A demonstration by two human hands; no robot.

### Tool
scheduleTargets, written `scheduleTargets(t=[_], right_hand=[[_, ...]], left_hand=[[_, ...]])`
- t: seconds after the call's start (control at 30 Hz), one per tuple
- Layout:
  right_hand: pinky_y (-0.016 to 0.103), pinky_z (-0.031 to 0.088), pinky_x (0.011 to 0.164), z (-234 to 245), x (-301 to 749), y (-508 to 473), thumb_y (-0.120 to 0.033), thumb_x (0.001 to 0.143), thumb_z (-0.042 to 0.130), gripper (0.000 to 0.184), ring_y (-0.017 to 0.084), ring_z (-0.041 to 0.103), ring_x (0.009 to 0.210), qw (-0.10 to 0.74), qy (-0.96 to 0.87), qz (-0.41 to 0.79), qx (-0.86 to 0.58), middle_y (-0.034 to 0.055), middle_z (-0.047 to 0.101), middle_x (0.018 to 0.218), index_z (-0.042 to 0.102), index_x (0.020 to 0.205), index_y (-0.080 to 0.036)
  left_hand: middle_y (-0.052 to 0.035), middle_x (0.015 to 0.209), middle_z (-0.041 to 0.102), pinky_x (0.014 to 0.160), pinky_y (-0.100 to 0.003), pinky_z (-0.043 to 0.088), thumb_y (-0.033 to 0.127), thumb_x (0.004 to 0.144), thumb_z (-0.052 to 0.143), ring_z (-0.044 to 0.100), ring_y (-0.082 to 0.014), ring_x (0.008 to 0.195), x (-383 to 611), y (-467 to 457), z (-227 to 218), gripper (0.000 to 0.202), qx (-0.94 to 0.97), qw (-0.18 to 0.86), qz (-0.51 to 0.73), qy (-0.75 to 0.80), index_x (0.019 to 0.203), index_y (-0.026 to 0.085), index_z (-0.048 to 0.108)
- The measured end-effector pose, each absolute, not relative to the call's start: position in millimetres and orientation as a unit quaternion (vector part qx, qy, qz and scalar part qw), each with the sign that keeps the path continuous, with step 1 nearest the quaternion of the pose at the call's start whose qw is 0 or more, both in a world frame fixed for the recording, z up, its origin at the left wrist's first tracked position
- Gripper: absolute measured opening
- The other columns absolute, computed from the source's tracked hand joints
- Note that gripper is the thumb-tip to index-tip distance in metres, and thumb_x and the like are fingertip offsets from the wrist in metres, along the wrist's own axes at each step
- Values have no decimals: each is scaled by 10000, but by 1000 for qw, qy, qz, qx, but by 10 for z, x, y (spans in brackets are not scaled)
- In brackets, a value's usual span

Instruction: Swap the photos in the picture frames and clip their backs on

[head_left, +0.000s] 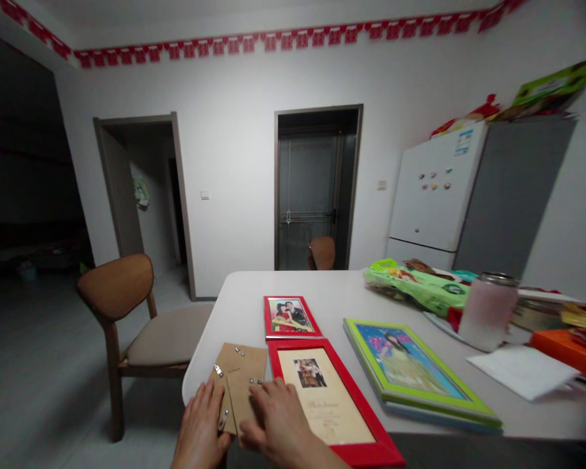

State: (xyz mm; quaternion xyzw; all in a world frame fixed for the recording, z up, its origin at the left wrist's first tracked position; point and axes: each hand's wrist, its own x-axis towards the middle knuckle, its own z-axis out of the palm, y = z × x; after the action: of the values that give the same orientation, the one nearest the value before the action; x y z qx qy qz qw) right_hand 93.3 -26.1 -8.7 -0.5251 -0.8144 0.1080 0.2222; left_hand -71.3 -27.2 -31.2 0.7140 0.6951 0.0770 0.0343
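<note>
Head view. Both of my hands are down at the near left corner of the white worktop (317, 284), over a brown backing board (247, 391). A narrower brown piece (221, 398) lies along its left side; small metal clips show on both.

Left hand (199, 423): fingers laid along the narrow piece, thumb at its near end. Cannot tell if it grips or only rests. Right hand (280, 417): fingers bent over the board's right side, by a clip; whether they pinch anything is hidden. This hand also covers part of the left edge of a large red frame (329, 397), face up, a small group photo inside. Contact there unclear.

Just beyond it, a smaller red frame (292, 318), face up, a couple pictured. To the right, apart from my hands, a green frame (413, 365) showing a figure in a pale yellow dress, something blue-grey beneath it.

Farther right: a pinkish jar (489, 314) with a metal rim, upright; a folded white paper (523, 372) nearer me; an orange box (561, 352) beside that. Green bag (420, 286) at the far right. Brown chair (114, 286) left of the worktop; white fridge (432, 195) behind, far right.
</note>
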Motion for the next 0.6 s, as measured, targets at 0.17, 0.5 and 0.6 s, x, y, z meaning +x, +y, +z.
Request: scheduleTargets(t=[0.17, 0.5, 0.6], right_hand=[[403, 303, 813, -212, 676, -191, -309, 575, 568, 492, 258, 438, 933, 230, -797, 120, -545, 96, 513, 1010, 507, 1052, -207], [340, 310, 906, 181, 1601, -360, -148, 530, 473, 511, 205, 436, 1008, 325, -783, 196, -493, 77, 517, 1063, 535, 1036, -186], [351, 298, 925, 154, 1998, -419, -136, 518, 438, 495, 216, 436, 1035, 293, -776, 192, -524, 84, 520, 1085, 570, 991, -192]], left_hand=[[-97, 1283, 378, 976, -340, 248, 157, 567, 468, 293, -244, 1196, -678, -256, -341, 608, 723, 30, 113, 681, 1173, 121, 428], [-141, 1252, 408, 969, -412, 298, 261, 557, 618, 312, -285, 1179, -220, -417, -134, 637, 785, 100, 275, 546, 1153, 113, 448], [-174, 1241, 411, 955, -425, 312, 259, 521, 664, 347, -313, 1152, 117, -465, -92, 656, 802, 169, 253, 513, 1129, 100, 473]])
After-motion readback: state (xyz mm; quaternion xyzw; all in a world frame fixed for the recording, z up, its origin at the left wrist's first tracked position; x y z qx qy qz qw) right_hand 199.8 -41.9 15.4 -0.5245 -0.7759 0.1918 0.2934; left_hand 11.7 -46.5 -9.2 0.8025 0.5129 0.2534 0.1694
